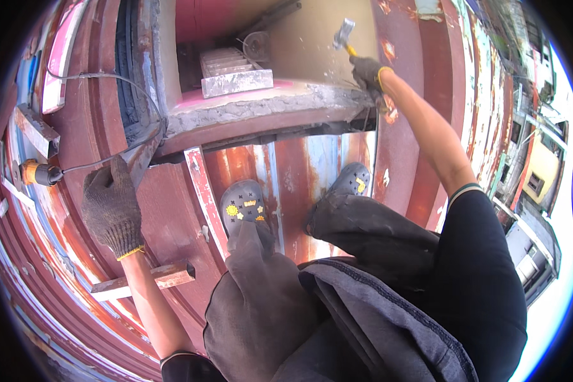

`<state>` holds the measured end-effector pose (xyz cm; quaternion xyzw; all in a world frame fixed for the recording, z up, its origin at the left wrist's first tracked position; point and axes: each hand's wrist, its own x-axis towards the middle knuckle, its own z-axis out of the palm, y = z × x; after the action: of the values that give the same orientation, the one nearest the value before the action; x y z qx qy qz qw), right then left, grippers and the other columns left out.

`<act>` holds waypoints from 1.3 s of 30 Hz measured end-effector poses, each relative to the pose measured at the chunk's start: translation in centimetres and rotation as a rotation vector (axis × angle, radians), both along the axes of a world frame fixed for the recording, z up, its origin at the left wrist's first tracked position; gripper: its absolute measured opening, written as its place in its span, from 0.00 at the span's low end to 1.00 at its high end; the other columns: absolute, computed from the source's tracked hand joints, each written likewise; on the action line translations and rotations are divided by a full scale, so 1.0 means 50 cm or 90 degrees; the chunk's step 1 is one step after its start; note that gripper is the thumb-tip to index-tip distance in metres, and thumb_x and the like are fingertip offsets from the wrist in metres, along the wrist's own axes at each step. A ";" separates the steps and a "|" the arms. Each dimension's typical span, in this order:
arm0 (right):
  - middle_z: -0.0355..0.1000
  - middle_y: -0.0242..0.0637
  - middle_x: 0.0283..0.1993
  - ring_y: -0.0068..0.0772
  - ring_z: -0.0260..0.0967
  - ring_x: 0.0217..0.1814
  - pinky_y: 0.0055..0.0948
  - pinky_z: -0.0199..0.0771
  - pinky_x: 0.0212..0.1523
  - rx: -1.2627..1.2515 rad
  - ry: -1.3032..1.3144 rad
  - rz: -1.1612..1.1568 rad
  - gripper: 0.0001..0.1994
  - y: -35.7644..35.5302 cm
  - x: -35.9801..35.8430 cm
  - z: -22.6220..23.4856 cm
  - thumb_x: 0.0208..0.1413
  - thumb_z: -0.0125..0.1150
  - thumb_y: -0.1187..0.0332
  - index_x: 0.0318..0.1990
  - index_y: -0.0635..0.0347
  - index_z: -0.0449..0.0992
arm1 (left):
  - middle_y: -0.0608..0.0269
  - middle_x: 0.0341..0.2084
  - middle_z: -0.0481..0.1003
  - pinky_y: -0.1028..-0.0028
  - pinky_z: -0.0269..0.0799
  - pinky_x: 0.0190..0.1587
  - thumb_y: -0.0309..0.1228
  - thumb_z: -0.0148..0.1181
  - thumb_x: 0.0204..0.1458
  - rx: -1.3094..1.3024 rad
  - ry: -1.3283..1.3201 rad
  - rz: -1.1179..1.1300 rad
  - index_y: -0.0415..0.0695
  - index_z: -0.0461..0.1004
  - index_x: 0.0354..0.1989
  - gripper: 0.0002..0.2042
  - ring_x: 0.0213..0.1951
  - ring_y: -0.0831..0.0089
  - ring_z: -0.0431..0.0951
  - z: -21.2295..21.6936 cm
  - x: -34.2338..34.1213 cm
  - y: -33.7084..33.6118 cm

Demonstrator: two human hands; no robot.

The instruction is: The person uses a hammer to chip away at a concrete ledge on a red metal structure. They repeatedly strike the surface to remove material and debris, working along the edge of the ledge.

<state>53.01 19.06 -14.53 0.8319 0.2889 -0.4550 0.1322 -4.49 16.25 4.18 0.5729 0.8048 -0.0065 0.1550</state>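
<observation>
My right hand point(368, 75), in a dark knit glove with a yellow cuff edge, is closed around the yellow handle of a hammer point(344, 35). The hammer's metal head points up, above the right end of a rough concrete sill point(254, 113). Light specks show in the air beside it. At the left, my left hand point(113, 207) wears a matching glove. Its back faces me, one finger points up towards a slanted grey piece point(141, 153), and most of its fingertips are hidden. A dark cable point(102, 160) passes just above that hand.
An orange and black corded power tool point(41, 173) lies left of my left hand. Rectangular metal tubes point(143, 281) rest on rusty corrugated roofing point(293, 191) under my clogs. Beyond the sill is an opening with a pale ladder-like frame point(235, 83). Buildings point(535, 172) show at the right.
</observation>
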 end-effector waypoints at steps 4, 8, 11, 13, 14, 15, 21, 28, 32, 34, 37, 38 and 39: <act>0.68 0.36 0.20 0.37 0.68 0.15 0.43 0.70 0.18 0.155 -0.054 -0.080 0.15 0.044 -0.100 0.059 0.64 0.44 0.55 0.38 0.57 0.68 | 0.54 0.35 0.80 0.62 0.73 0.42 0.51 0.55 0.57 0.011 0.028 0.006 0.41 0.82 0.37 0.23 0.36 0.56 0.81 0.004 -0.016 -0.007; 0.76 0.48 0.29 0.49 0.77 0.29 0.42 0.75 0.28 0.116 -0.172 0.358 0.25 -0.187 -0.021 -0.043 0.64 0.37 0.51 0.38 0.64 0.75 | 0.55 0.35 0.80 0.63 0.73 0.42 0.51 0.56 0.57 0.025 -0.001 -0.010 0.41 0.82 0.37 0.23 0.36 0.56 0.81 0.006 -0.002 0.001; 0.74 0.46 0.25 0.47 0.75 0.24 0.42 0.73 0.26 -0.037 -0.098 0.101 0.27 -0.089 -0.087 0.003 0.64 0.37 0.48 0.37 0.64 0.77 | 0.55 0.36 0.79 0.64 0.73 0.42 0.51 0.55 0.57 0.013 0.022 0.002 0.41 0.82 0.37 0.23 0.37 0.56 0.81 0.004 -0.001 -0.006; 0.66 0.44 0.15 0.45 0.64 0.11 0.43 0.65 0.18 -0.006 0.000 -0.031 0.30 0.024 -0.080 0.050 0.64 0.37 0.46 0.32 0.67 0.76 | 0.54 0.36 0.79 0.64 0.73 0.43 0.51 0.55 0.57 -0.010 0.010 0.002 0.41 0.82 0.37 0.23 0.37 0.56 0.81 0.004 -0.008 -0.001; 0.68 0.47 0.16 0.47 0.66 0.11 0.45 0.67 0.18 0.080 -0.015 -0.033 0.32 0.039 -0.074 0.052 0.64 0.37 0.46 0.32 0.70 0.75 | 0.54 0.36 0.79 0.64 0.73 0.42 0.51 0.55 0.57 -0.002 0.001 0.003 0.40 0.82 0.37 0.23 0.37 0.55 0.81 -0.001 -0.005 0.003; 0.68 0.43 0.16 0.45 0.66 0.13 0.45 0.67 0.20 0.136 -0.050 0.006 0.31 0.027 -0.106 0.059 0.63 0.39 0.45 0.31 0.70 0.75 | 0.54 0.36 0.79 0.63 0.73 0.42 0.50 0.55 0.57 0.000 0.007 0.009 0.40 0.82 0.37 0.23 0.37 0.55 0.81 0.003 -0.009 -0.002; 0.75 0.49 0.39 0.45 0.76 0.36 0.41 0.74 0.39 -0.023 -0.178 0.324 0.28 -0.217 0.005 -0.071 0.63 0.42 0.50 0.55 0.69 0.68 | 0.54 0.37 0.78 0.63 0.73 0.41 0.50 0.55 0.57 0.021 -0.005 0.009 0.39 0.81 0.36 0.23 0.36 0.54 0.80 0.007 0.003 -0.006; 0.70 0.40 0.21 0.41 0.73 0.25 0.43 0.71 0.29 0.098 -0.085 0.082 0.30 -0.030 -0.010 0.024 0.62 0.38 0.45 0.29 0.64 0.75 | 0.54 0.36 0.78 0.63 0.73 0.40 0.49 0.55 0.58 0.020 -0.018 0.004 0.39 0.82 0.35 0.22 0.35 0.55 0.81 0.002 -0.004 -0.003; 0.76 0.45 0.29 0.46 0.75 0.30 0.40 0.73 0.35 0.065 -0.176 0.140 0.29 -0.150 -0.090 0.010 0.62 0.38 0.47 0.39 0.66 0.78 | 0.55 0.35 0.79 0.63 0.73 0.40 0.49 0.55 0.58 0.016 0.007 -0.009 0.40 0.82 0.35 0.22 0.35 0.57 0.81 0.004 -0.007 -0.008; 0.76 0.46 0.28 0.45 0.74 0.28 0.40 0.73 0.33 0.198 -0.199 0.205 0.28 -0.193 -0.051 -0.020 0.63 0.39 0.48 0.37 0.64 0.79 | 0.56 0.35 0.79 0.64 0.73 0.40 0.49 0.55 0.57 0.033 0.022 -0.006 0.41 0.83 0.35 0.22 0.36 0.58 0.81 0.001 0.001 -0.001; 0.69 0.38 0.18 0.36 0.64 0.16 0.36 0.65 0.21 -0.155 0.070 0.045 0.25 -0.039 -0.040 0.020 0.62 0.41 0.48 0.25 0.59 0.74 | 0.55 0.32 0.79 0.64 0.75 0.37 0.45 0.59 0.55 0.054 0.005 -0.030 0.41 0.83 0.32 0.18 0.32 0.60 0.82 -0.002 -0.006 -0.006; 0.64 0.38 0.12 0.37 0.52 0.06 0.39 0.54 0.10 -0.184 0.126 -0.021 0.25 0.010 -0.083 0.075 0.64 0.39 0.53 0.17 0.57 0.66 | 0.55 0.32 0.79 0.64 0.75 0.37 0.45 0.59 0.55 0.039 0.016 -0.035 0.41 0.83 0.32 0.18 0.32 0.60 0.82 0.000 -0.018 -0.018; 0.65 0.40 0.13 0.42 0.61 0.09 0.43 0.61 0.13 -0.026 0.087 -0.022 0.27 0.010 -0.061 0.047 0.64 0.38 0.51 0.19 0.59 0.69 | 0.56 0.32 0.79 0.64 0.75 0.38 0.46 0.59 0.55 0.045 0.018 -0.032 0.41 0.83 0.33 0.18 0.32 0.60 0.82 0.003 -0.014 -0.017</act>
<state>49.95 19.54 -12.19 0.8010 0.2733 -0.5188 0.1212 -5.19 15.42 4.35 0.5982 0.7918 0.0099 0.1227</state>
